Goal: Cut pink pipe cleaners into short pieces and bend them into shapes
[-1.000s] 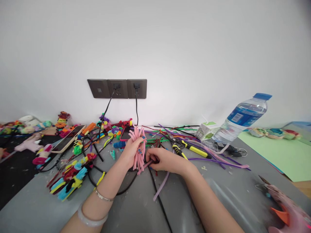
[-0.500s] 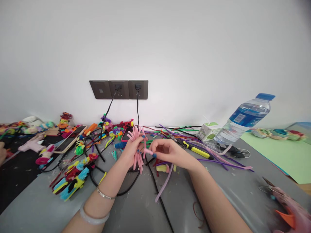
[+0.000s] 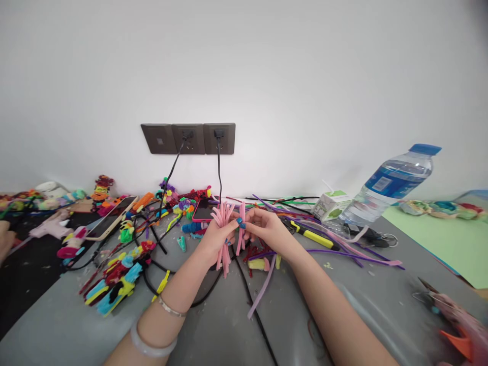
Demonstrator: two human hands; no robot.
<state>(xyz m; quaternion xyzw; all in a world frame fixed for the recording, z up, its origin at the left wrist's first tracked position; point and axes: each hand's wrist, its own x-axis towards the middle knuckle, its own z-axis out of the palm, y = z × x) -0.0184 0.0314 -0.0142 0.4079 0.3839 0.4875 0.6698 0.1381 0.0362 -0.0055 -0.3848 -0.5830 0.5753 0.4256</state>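
Note:
My left hand [image 3: 215, 238] is closed around a bundle of pink pipe cleaners [image 3: 224, 213], whose ends fan out above and below the fingers. Beside it, my right hand [image 3: 267, 229] pinches a few separate pink pipe cleaner strands [image 3: 240, 243] that stand upright. The fingertips of both hands meet at the middle of these strands. Below my right hand lie a small yellow and pink pipe cleaner piece [image 3: 257, 264] and a lilac pipe cleaner [image 3: 262, 292] on the grey table.
Yellow-handled pliers [image 3: 316, 237], a juice carton [image 3: 331, 206] and a tilted water bottle [image 3: 389, 185] are on the right. Colourful pipe cleaner figures [image 3: 118, 279] and a phone [image 3: 112, 217] lie left. Black cables [image 3: 251, 300] cross the table. Another person's hand [image 3: 5, 239] shows at the left edge.
My right hand has drawn in against my left. The pink piece that stuck out sideways between the hands now stands upright at my fingertips. The view has shifted slightly.

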